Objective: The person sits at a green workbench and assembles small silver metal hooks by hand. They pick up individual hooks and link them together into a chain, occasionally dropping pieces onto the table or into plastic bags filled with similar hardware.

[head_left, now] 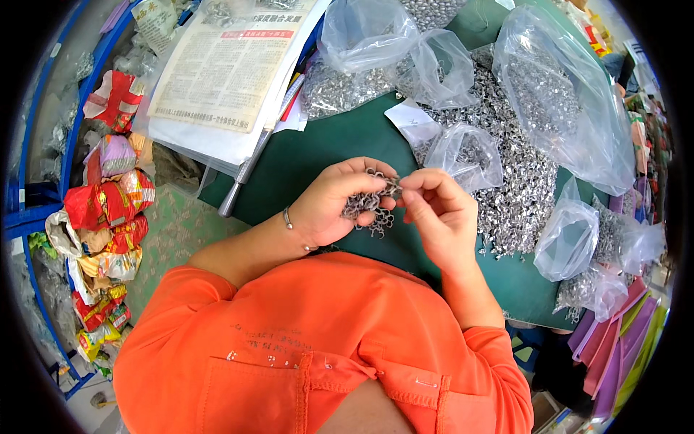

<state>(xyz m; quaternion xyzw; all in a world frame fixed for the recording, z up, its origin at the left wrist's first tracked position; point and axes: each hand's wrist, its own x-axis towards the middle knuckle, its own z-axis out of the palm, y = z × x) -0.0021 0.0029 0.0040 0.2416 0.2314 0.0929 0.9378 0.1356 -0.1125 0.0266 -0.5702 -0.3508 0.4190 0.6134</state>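
Note:
My left hand is cupped around a cluster of small silver metal clips, held above the green table. My right hand pinches one clip at the cluster's upper right edge with thumb and fingertips. Both hands meet in front of my chest, over my orange shirt. A thin bracelet circles my left wrist.
A large heap of the same silver clips covers the table to the right, among several clear plastic bags. A newspaper on a paper stack lies at the upper left. Crumpled red and yellow wrappers pile up on the left. Coloured sheets sit at the lower right.

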